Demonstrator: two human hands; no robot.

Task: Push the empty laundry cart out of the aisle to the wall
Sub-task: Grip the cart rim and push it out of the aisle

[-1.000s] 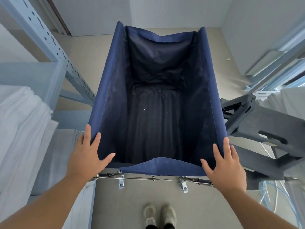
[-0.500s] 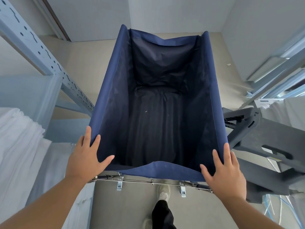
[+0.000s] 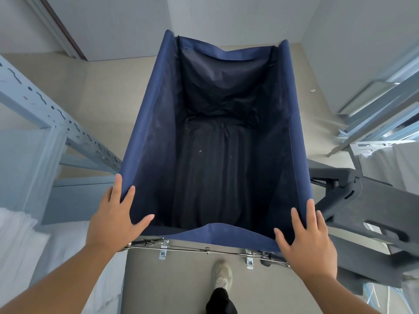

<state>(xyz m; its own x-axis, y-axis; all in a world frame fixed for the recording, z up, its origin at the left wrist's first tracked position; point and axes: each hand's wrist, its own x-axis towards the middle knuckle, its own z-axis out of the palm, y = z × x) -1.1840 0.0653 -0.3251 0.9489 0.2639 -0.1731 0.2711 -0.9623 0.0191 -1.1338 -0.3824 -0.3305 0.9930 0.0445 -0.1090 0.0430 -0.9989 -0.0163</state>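
Laundry cart [image 3: 217, 141], navy fabric, nothing inside it, sits straight ahead of your hands, between the shelving on both sides. Your left hand [image 3: 113, 217] lies flat on the near left corner of its rim, fingers spread, thumb hooked over the inner edge. Your right hand [image 3: 309, 240] presses the near right corner the same way, open-palmed. Metal frame bar [image 3: 204, 248] runs just beneath both wrists. Grey steel rack upright [image 3: 56, 118] stands beyond your left hand; dark grey step stool [image 3: 374, 211] just beside your right. White wall [image 3: 226, 17] lies beyond the cart's far end.
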